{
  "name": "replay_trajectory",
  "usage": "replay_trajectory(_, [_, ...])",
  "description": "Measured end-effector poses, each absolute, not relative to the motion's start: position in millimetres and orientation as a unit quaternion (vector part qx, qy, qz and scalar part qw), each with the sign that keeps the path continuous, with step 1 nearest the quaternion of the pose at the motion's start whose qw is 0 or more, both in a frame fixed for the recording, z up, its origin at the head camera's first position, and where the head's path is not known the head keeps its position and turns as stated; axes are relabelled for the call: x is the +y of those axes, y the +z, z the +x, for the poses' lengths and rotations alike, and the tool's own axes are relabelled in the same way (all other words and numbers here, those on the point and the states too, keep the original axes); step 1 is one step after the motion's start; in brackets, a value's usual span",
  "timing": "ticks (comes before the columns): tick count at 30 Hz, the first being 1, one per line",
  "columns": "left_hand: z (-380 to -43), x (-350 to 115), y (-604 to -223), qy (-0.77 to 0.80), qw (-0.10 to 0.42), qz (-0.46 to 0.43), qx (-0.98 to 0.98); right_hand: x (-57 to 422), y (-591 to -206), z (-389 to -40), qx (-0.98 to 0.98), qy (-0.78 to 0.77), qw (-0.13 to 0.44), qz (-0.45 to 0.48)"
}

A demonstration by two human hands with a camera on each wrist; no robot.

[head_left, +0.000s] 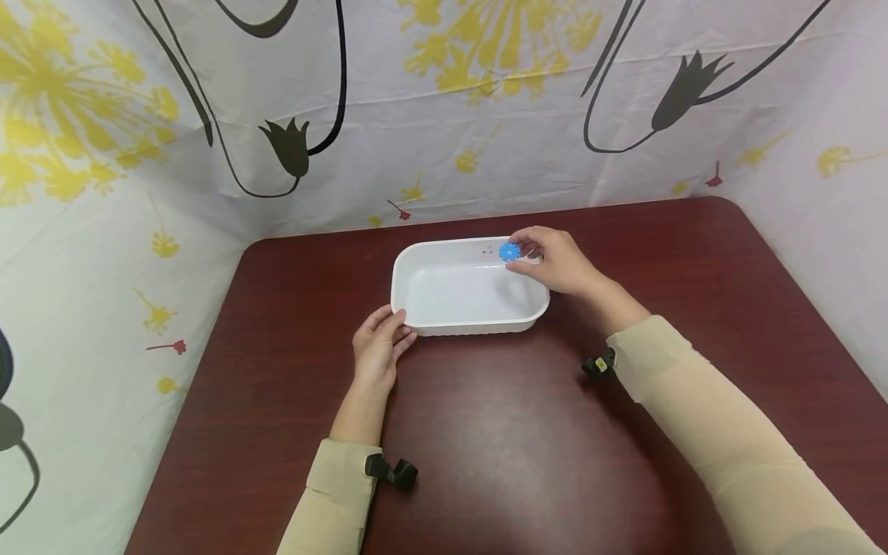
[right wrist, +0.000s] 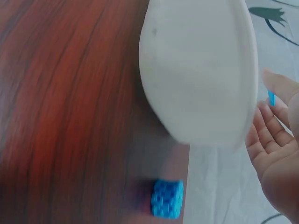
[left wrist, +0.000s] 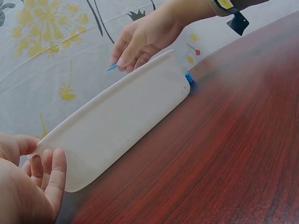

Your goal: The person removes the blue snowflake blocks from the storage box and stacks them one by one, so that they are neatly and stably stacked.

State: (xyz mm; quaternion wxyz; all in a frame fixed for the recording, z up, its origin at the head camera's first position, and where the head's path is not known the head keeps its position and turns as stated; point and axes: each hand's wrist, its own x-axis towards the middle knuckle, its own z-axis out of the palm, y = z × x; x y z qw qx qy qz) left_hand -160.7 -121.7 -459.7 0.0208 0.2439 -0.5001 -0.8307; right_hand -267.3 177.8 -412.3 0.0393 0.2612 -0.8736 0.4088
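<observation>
A white rectangular basin with rounded corners (head_left: 472,330) stands on the table. My left hand (head_left: 378,343) grips its near left corner, with the thumb at the rim and the fingers against the outer wall. Over the far right part of the basin, my right hand (head_left: 555,262) pinches a thin round blue disc with a notched edge (head_left: 509,252) between thumb and fingers. In the left wrist view the disc (left wrist: 112,67) appears edge-on above the rim. A short stack of similar-looking blue pieces (right wrist: 167,199) sits on the table beyond the basin; the head view does not show it.
The dark red-brown wooden table (head_left: 486,432) has rounded far corners. Behind it and at both sides hangs a white cloth (head_left: 444,169) printed with yellow and dark flowers. Black camera mounts (head_left: 391,472) are on both sleeves. A few small marks show on the basin's inner far wall.
</observation>
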Motion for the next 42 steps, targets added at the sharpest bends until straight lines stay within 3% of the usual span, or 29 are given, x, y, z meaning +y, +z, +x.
replay_trajectory(27, [-159.3,-123.1,-459.1,-0.828,0.016,0.243,-0.506,240.9,-437.6,-263.2,-0.909,0.386,0.045,0.150])
replay_trajectory(42, [-160.4,-122.6,-459.1,-0.832,0.015,0.239,-0.500,262.8,-457.2,-257.1,-0.917,0.369,-0.006,0.153])
